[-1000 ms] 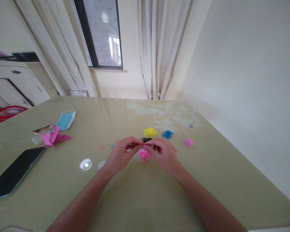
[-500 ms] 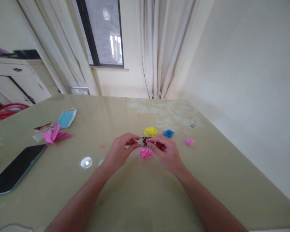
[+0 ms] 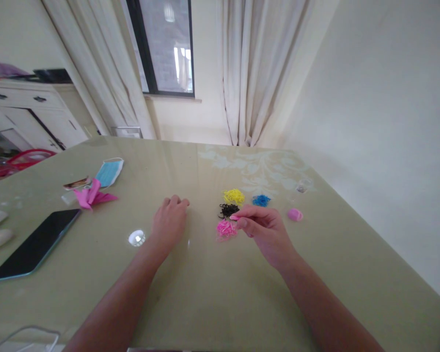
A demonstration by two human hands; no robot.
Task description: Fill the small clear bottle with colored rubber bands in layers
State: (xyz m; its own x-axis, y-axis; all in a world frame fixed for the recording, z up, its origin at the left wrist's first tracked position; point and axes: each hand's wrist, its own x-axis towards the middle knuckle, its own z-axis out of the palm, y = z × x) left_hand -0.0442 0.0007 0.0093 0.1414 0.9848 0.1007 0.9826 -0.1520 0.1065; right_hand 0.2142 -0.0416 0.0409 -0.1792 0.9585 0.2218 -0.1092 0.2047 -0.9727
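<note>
My right hand [image 3: 267,232] is closed in a pinch at the right of the small piles, with a small pink thing [image 3: 234,217] at its fingertips, too small to name. Just beyond the fingertips lies a pile of black rubber bands [image 3: 228,210], partly covered by them. Nearer to me is a pink pile of bands [image 3: 226,229]; farther off are a yellow pile [image 3: 233,196] and a blue pile [image 3: 261,200]. My left hand [image 3: 170,218] rests on the table to the left, knuckles up and fingers curled under; whatever is beneath them is hidden.
On the left lie a phone [image 3: 36,243], a folded pink paper shape [image 3: 93,194] and a blue face mask [image 3: 110,172]. A clear dome [image 3: 137,238] sits left of my left hand. Toward the right edge are a pink round piece [image 3: 295,214] and a small clear piece [image 3: 303,186].
My left hand has left the fingertips of my right hand and gone left, down to the table where a small orange-red bit lay. The right hand stays by the piles, pinching. The view has shifted slightly.
</note>
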